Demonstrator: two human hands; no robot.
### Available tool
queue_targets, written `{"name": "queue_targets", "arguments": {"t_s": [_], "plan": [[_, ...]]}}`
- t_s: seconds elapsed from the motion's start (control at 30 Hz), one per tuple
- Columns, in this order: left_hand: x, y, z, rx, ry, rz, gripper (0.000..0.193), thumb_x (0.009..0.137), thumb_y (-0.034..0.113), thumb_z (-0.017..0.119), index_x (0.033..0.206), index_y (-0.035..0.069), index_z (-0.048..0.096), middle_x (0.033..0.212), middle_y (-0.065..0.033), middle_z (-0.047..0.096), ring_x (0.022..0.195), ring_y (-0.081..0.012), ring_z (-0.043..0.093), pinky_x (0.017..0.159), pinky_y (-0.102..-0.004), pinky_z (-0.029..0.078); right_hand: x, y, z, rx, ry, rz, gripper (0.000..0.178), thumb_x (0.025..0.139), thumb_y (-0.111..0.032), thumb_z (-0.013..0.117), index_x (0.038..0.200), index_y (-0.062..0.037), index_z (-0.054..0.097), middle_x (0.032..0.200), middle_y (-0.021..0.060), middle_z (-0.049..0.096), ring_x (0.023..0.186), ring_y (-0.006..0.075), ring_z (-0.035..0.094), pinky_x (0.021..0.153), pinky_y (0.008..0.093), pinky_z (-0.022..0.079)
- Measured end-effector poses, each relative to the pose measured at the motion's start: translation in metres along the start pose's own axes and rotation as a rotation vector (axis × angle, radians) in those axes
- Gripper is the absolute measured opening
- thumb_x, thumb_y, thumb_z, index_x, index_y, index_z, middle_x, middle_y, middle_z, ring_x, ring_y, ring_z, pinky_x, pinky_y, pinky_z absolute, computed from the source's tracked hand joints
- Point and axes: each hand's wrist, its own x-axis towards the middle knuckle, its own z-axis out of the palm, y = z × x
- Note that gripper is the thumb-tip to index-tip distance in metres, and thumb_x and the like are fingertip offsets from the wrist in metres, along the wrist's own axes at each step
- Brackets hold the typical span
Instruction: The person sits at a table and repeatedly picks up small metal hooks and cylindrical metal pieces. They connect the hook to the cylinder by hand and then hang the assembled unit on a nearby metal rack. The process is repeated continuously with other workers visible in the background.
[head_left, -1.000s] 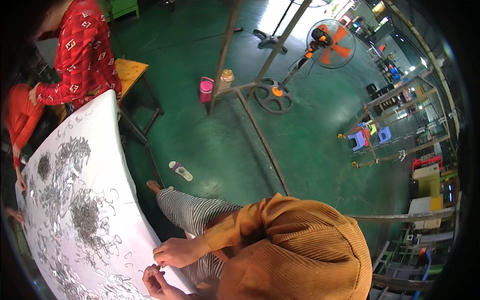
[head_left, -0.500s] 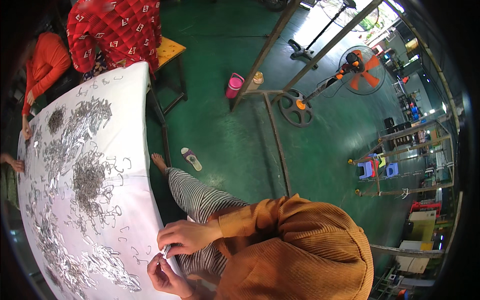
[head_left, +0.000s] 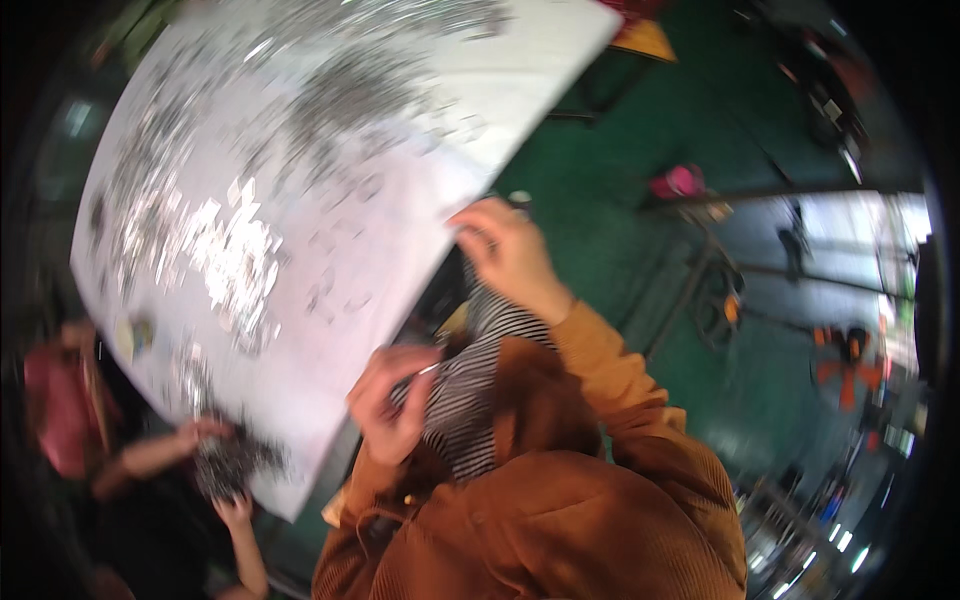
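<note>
My left hand (head_left: 392,403) is in front of the table's near edge, thumb and forefinger closed on a small shiny metal piece (head_left: 430,368). The piece is too small and blurred for its kind to show. Farther up along the same edge is my right hand (head_left: 515,258), fingers loosely apart, with nothing visible in them. On the white-covered table (head_left: 385,255) lie loose bent wire hooks (head_left: 340,295), closest to my hands. Beyond them are a pile of shiny silver strips (head_left: 235,262) and a dark heap of wire pieces (head_left: 355,95), all smeared by motion.
At the lower left another person's hands (head_left: 235,508) are at a dark pile of small pieces (head_left: 235,460). A second person in a pinkish-red top (head_left: 60,405) is at the far left. Right of the table are a pink bucket (head_left: 680,182), a metal frame and an orange-bladed fan (head_left: 848,375).
The view has swung left, bringing in a person at the lower left. My hands, together on a small silver piece before, are now apart; the left keeps a small piece.
</note>
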Motion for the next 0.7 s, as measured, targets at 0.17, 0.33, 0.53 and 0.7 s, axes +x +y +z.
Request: {"name": "queue_targets", "arguments": {"t_s": [0.17, 0.33, 0.53, 0.7], "plan": [[-0.003, 0.0, -0.002, 0.015, 0.003, -0.01, 0.016, 0.077, -0.01, 0.064, 0.091, -0.002, 0.067, 0.091, -0.0145, 0.07, 0.085, -0.0245, 0.067, 0.078, -0.0327, 0.052, 0.039, 0.002, 0.042, -0.055, -0.193, 0.025, 0.023, 0.086, -0.005, 0.058, 0.106, -0.0084, 0.068, 0.093, 0.0105, 0.061, 0.08, 0.0309, 0.063, 0.07, 0.0371, 0.05], [-0.011, 0.0, -0.001, 0.032, 0.049, -0.024, 0.018, 0.077, -0.01, 0.066, 0.092, 0.0, 0.069, 0.091, -0.0116, 0.071, 0.085, -0.0228, 0.067, 0.078, -0.0315, 0.052, 0.088, 0.018, 0.104, -0.2, -0.181, -0.093, 0.016, 0.086, -0.007, 0.06, 0.1, -0.0084, 0.068, 0.09, 0.0098, 0.061, 0.078, 0.0276, 0.062, 0.069, 0.0373, 0.049], [-0.012, -0.007, -0.003, 0.043, 0.05, -0.012, 0.017, 0.079, -0.007, 0.067, 0.093, 0.001, 0.068, 0.092, -0.009, 0.07, 0.084, -0.0232, 0.066, 0.076, -0.0308, 0.052, 0.125, 0.018, 0.139, -0.433, -0.299, 0.056, 0.011, 0.084, -0.016, 0.064, 0.089, -0.0069, 0.068, 0.094, 0.0112, 0.064, 0.088, 0.0316, 0.064, 0.075, 0.0426, 0.05], [-0.009, -0.008, 0.001, 0.04, 0.046, -0.046, 0.017, 0.077, -0.01, 0.065, 0.091, -0.001, 0.068, 0.091, -0.0115, 0.07, 0.084, -0.0251, 0.066, 0.077, -0.0317, 0.051, 0.14, 0.028, 0.164, -0.605, -0.437, 0.11, 0.017, 0.082, -0.012, 0.058, 0.089, -0.0073, 0.072, 0.094, 0.0156, 0.071, 0.092, 0.0321, 0.068, 0.076, 0.044, 0.054]]}}
